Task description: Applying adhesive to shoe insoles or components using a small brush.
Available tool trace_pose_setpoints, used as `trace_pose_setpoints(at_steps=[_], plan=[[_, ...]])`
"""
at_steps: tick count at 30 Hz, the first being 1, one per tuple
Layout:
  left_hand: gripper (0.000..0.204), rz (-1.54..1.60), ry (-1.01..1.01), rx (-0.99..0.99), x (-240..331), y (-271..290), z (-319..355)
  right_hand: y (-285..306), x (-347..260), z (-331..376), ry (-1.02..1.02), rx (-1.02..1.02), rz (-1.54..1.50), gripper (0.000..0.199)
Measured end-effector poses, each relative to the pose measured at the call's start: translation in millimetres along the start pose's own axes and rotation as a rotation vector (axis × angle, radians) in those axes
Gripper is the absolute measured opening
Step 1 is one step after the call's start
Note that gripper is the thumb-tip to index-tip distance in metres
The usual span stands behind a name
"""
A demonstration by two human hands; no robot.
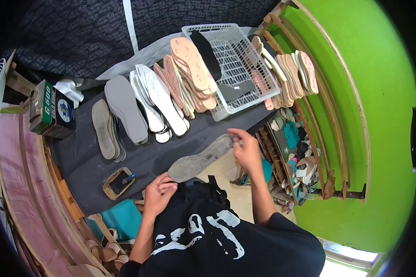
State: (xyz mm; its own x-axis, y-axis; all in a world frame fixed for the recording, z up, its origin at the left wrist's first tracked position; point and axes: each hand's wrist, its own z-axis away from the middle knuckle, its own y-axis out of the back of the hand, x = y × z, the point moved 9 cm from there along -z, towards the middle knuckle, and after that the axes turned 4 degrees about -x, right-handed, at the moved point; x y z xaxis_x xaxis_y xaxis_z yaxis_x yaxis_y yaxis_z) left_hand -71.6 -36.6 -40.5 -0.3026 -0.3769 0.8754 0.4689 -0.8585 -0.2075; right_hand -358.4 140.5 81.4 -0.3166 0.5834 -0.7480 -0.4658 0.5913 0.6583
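A worn grey shoe insole (198,161) is stretched out between my two hands, above the near edge of the dark table. My left hand (159,195) grips its rounded left end between thumb and fingers. At the other end, my right hand (246,151) pinches the insole's tip, with the index finger reaching over it. Beyond the insole lie stacks of similar pieces: small dark-grey insoles (104,131), larger light-grey insoles (126,108), white insoles (162,101) and peach insoles (189,60). A shallow tray (109,188) with a blue-handled tool (128,178) sits left of my left hand.
A white plastic crate (245,111) holds black pieces at the back. More peach insoles (289,81) stand right of it. A rectangular tin (51,111) is at the table's left end. Shelves with scraps (302,166) line the right side, beside a green wall (379,115).
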Motion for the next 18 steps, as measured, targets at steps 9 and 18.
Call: trace_pose_setpoints(at_steps=[9, 18], plan=[[0.063, 0.17, -0.187, -0.248, 132.9, -116.5, -58.5, 121.4, 49.9, -75.1, -0.002, 0.078, -0.255, 0.044], [0.078, 0.049, -0.249, -0.049, 200.1, -191.6, -174.9, 157.4, 101.4, -221.8, 0.132, -0.199, -0.138, 0.047]])
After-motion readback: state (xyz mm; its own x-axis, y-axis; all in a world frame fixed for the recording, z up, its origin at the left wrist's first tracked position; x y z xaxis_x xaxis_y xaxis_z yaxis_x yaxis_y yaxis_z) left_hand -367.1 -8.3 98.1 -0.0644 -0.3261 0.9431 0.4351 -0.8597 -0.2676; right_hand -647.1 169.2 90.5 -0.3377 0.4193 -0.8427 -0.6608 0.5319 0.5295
